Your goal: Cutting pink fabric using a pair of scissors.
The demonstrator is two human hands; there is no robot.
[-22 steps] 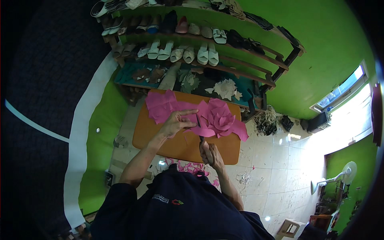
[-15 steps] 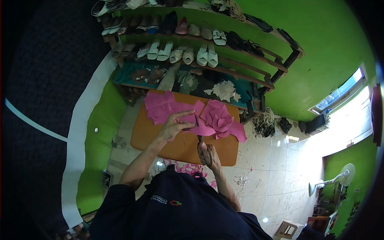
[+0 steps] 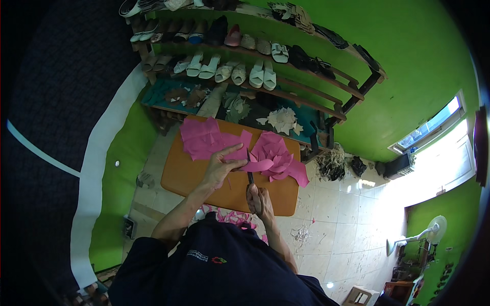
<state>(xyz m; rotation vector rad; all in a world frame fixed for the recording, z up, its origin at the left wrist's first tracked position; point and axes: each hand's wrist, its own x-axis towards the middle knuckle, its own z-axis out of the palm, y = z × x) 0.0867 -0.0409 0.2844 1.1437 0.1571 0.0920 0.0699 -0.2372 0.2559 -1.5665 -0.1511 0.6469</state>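
Observation:
My right hand (image 3: 259, 199) is closed round the handles of dark scissors (image 3: 250, 177) over the tan-orange table. The scissor blades point away from me and meet a pink sheet piece (image 3: 261, 166), whose cut end curves off to the right. My left hand (image 3: 218, 169) grips that piece between thumb and fingers, just left of the blades. Right of the scissors lies a heap of pink cut pieces (image 3: 274, 152) with pointed, petal-like shapes. Larger pink sheets (image 3: 200, 137) lie at the table's far left.
Pink offcuts (image 3: 235, 217) litter the floor between the table (image 3: 176, 176) and my body. Behind the table stands a wooden rack (image 3: 301, 92) with rows of shoes and sandals, and pale cut pieces (image 3: 282, 121) on its lowest shelf. A white fan (image 3: 435, 229) stands at the right.
The scene has shifted slightly left in the view. Both hands keep their holds, and the pink piece at the blades now lies as a narrower, more curved strip.

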